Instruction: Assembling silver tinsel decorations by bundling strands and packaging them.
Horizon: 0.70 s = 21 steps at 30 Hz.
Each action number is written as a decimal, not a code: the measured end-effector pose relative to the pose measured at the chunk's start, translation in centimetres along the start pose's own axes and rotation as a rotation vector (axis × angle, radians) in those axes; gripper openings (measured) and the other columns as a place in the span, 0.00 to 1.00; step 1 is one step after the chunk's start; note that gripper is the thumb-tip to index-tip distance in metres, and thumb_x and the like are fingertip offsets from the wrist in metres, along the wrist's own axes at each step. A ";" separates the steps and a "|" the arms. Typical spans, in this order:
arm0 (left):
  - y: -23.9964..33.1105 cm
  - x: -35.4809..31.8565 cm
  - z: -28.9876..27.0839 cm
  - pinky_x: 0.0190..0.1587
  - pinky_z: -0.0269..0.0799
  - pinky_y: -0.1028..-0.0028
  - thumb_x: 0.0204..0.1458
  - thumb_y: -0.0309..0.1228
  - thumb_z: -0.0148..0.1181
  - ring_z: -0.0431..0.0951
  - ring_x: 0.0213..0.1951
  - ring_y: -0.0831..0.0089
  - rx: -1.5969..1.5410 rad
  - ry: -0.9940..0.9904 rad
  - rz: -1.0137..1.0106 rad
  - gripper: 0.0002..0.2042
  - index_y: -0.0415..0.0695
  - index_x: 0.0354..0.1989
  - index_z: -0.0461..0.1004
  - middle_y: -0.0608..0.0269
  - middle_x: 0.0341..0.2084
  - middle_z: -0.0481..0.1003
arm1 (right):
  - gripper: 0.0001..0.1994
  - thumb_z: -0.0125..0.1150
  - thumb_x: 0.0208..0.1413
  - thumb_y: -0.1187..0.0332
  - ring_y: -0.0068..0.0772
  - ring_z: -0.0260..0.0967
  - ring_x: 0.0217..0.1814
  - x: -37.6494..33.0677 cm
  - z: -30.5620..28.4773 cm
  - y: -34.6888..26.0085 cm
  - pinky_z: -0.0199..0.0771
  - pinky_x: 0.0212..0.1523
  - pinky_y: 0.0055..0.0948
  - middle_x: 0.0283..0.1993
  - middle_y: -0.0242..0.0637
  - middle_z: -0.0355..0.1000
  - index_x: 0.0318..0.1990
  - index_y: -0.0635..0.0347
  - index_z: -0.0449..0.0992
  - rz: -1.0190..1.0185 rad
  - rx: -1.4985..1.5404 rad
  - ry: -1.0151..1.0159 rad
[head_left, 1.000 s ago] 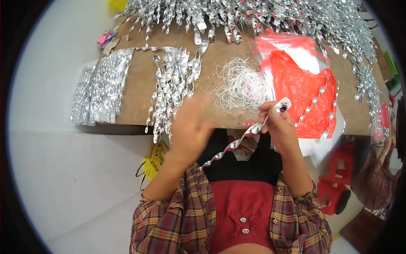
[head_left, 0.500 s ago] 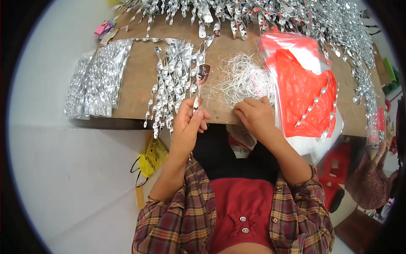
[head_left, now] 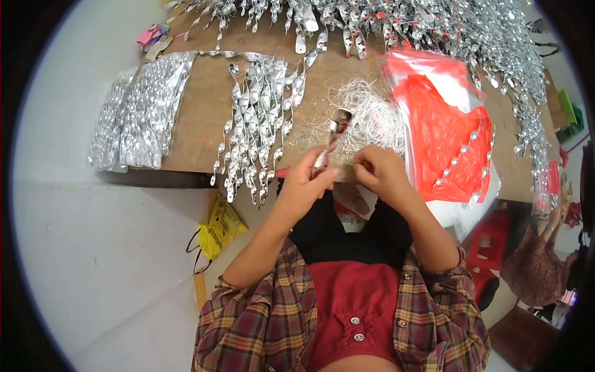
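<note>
My left hand [head_left: 307, 180] is closed on a shiny silver twisted strip [head_left: 333, 131], whose upper end stands up beyond my fingers over the table. Close to its right, my right hand [head_left: 383, 170] has its fingers curled and pressed together at the table's front edge. Whatever those fingers hold, if anything, is hidden or too thin to see. Just beyond my right hand lies a loose tangle of white string [head_left: 372, 121]. Left of my left hand, a bunch of silver twisted strips [head_left: 257, 118] hangs partly over the table's edge.
Packed silver strips [head_left: 152, 111] lie at the left of the brown table [head_left: 207, 118]. Clear plastic bags and a red plastic bag [head_left: 443, 142] with silver strips on it are at right. A large heap of silver strips [head_left: 434, 31] covers the back. A red stool [head_left: 486, 242] stands below right.
My left hand has moved right with the silver strip, away from the hanging bunch and toward my right hand. My right hand has shifted slightly, its fingers now curled tighter.
</note>
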<state>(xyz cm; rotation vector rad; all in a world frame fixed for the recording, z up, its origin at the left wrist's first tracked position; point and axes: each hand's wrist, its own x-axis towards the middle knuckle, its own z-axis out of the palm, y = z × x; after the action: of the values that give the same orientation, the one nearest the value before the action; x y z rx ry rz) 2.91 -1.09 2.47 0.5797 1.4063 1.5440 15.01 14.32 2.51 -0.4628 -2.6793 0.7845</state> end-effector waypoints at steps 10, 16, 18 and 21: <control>-1.8 2.5 2.2 0.22 0.58 0.87 0.53 0.33 0.57 0.66 0.21 0.88 0.085 -0.157 -0.089 0.08 0.41 0.36 0.73 0.70 0.21 0.73 | 0.04 0.56 0.47 0.72 0.25 0.57 0.24 -2.8 -3.8 0.3 0.59 0.25 0.24 0.23 0.33 0.63 0.29 0.62 0.69 0.120 0.339 -0.059; 0.2 1.9 4.6 0.23 0.58 0.86 0.54 0.30 0.55 0.65 0.22 0.89 0.152 -0.131 0.064 0.07 0.41 0.36 0.73 0.72 0.21 0.72 | 0.09 0.59 0.49 0.73 0.25 0.64 0.27 -3.2 -4.2 -0.4 0.63 0.27 0.23 0.28 0.33 0.68 0.39 0.60 0.72 0.242 0.632 -0.017; -0.2 2.0 4.9 0.23 0.57 0.86 0.54 0.30 0.55 0.65 0.22 0.89 0.172 -0.096 0.096 0.06 0.40 0.35 0.72 0.72 0.22 0.72 | 0.11 0.59 0.49 0.73 0.27 0.67 0.28 -3.2 -3.8 -0.4 0.66 0.28 0.23 0.28 0.33 0.71 0.42 0.58 0.73 0.304 0.797 -0.047; 0.3 2.3 5.3 0.23 0.57 0.86 0.54 0.30 0.54 0.65 0.22 0.88 0.148 -0.108 0.019 0.06 0.41 0.35 0.72 0.71 0.22 0.72 | 0.09 0.60 0.49 0.73 0.22 0.68 0.32 -3.3 -3.8 0.4 0.64 0.30 0.22 0.30 0.33 0.72 0.39 0.62 0.73 0.350 0.875 0.036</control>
<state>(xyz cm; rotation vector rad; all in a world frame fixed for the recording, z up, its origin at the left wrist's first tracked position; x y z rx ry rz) 6.19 3.53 3.44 0.7565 1.4434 1.4103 19.52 15.11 4.61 -0.6824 -1.9482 1.8729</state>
